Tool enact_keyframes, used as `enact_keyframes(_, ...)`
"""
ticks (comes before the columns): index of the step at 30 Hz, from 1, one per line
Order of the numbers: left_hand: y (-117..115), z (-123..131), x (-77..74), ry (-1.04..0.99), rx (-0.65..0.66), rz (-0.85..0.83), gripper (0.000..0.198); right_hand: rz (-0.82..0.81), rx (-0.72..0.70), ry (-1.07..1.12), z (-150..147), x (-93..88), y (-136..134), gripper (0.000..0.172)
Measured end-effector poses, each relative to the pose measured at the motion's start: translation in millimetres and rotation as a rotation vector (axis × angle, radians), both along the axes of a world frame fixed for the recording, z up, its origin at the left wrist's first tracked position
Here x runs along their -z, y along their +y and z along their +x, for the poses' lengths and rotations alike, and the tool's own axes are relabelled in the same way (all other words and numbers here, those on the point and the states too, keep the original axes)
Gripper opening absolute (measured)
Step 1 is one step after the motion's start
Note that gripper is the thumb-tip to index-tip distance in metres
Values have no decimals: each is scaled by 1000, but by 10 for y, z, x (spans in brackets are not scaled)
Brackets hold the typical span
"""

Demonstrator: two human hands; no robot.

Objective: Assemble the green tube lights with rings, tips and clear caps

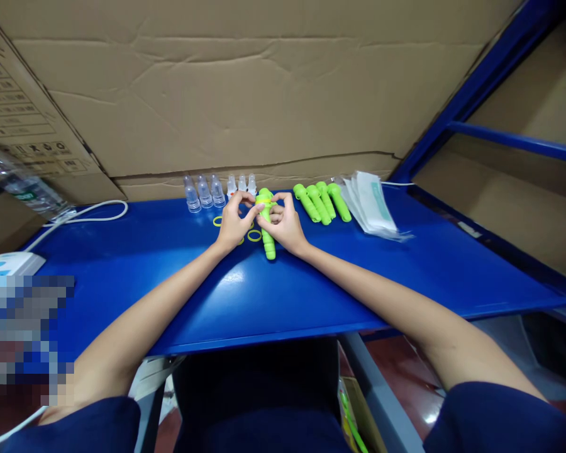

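"What carries it all?"

"A glossy blue table (236,299), its far side lined with small goods."

"And at back, left of center?"

"Three larger clear cups (204,194) upright in a row, three smaller cups (242,184) just beside them."

"In front of those?"

"Several thin yellow rings (255,241), lying flat and partly hidden."

"To the right?"

"Four lime-green tubes (318,204), side by side at a slant, near a fanned stack of white packets (368,202)."

"Far left?"

"A white box (16,263), partly blurred, and a looping white cable (122,213)."
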State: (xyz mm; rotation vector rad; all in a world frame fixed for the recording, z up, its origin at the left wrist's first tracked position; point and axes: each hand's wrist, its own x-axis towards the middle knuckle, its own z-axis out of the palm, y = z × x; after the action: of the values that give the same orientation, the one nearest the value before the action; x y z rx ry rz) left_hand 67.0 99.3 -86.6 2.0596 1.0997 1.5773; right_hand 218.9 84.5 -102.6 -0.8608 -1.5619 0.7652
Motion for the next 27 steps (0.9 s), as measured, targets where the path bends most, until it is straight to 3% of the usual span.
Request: enact_keyframes(27, 12, -34, -60, -34, 131, 82, 7, 102, -47, 65, -5, 67, 36, 49)
